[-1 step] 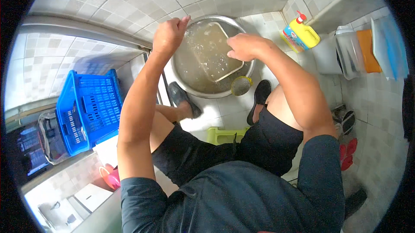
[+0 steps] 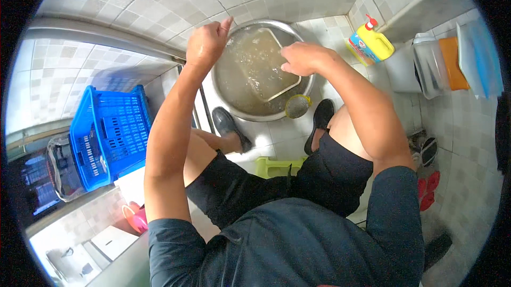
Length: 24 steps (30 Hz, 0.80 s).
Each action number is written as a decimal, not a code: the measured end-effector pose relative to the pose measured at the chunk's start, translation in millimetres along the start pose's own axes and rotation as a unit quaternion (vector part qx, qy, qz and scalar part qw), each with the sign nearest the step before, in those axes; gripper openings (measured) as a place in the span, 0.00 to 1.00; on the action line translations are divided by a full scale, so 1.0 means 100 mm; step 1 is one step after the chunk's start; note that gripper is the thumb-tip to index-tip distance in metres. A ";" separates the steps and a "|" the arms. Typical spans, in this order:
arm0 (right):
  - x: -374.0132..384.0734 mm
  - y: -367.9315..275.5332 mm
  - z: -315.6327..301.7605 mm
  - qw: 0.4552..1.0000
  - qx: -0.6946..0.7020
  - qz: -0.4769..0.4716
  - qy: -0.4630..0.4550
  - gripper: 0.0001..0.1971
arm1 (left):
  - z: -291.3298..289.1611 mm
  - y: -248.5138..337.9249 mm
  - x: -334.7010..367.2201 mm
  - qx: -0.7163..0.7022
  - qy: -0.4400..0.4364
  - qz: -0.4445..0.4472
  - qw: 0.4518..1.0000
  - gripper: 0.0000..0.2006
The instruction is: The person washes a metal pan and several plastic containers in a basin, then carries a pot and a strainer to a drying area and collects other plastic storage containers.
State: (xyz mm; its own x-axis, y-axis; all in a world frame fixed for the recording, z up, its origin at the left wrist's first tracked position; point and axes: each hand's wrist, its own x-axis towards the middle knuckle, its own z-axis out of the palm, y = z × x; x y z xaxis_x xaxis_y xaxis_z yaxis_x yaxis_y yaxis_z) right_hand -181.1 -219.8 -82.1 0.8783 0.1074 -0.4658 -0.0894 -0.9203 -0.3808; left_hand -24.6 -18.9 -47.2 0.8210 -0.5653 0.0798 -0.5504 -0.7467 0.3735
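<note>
A wide metal basin (image 2: 219,92) of murky water stands on the floor before me. In it lies a rectangular tray (image 2: 282,92) with a pale rim, its inside covered by rippling water. My right hand (image 2: 304,58) is closed around the tray's right edge. Over the basin's left side my left hand (image 2: 206,44) is curled with its thumb stretched out. Whatever its fingers hold is hidden beneath the hand. A yellow-rimmed round strainer (image 2: 297,106) sits at the basin's near right rim.
A yellow pump bottle (image 2: 371,44) stands beyond the basin at right, near stacked plastic containers (image 2: 430,66). At left is a blue plastic crate (image 2: 122,130). My shoes (image 2: 230,124) flank the basin's near side, and a green stool (image 2: 274,166) shows between my legs.
The water's ripples have shifted inside the tray. My left foot has moved slightly to the right and nearer; both hands stay almost where they were.
</note>
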 end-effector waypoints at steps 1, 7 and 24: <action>0.00 -0.01 0.00 1.000 -0.004 -0.002 0.002 0.19 | -0.11 0.03 -0.03 0.012 0.004 -0.026 1.000 0.28; 0.01 0.04 0.10 0.999 -0.025 0.016 -0.023 0.20 | -0.01 -0.38 -0.46 -0.006 -0.025 0.036 0.999 0.26; 0.02 0.00 0.09 0.941 0.019 0.031 0.336 0.35 | 0.06 -1.14 -0.38 -0.017 -0.166 0.100 0.981 0.25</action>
State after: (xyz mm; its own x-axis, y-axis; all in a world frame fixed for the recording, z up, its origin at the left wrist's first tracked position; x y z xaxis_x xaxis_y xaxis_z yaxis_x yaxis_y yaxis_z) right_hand -183.5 -216.6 -90.3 0.9681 -0.2209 0.1181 -0.1566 -0.9018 -0.4027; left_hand 6.2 86.2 -98.2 0.5989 -0.7868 -0.1489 -0.6855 -0.5999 0.4125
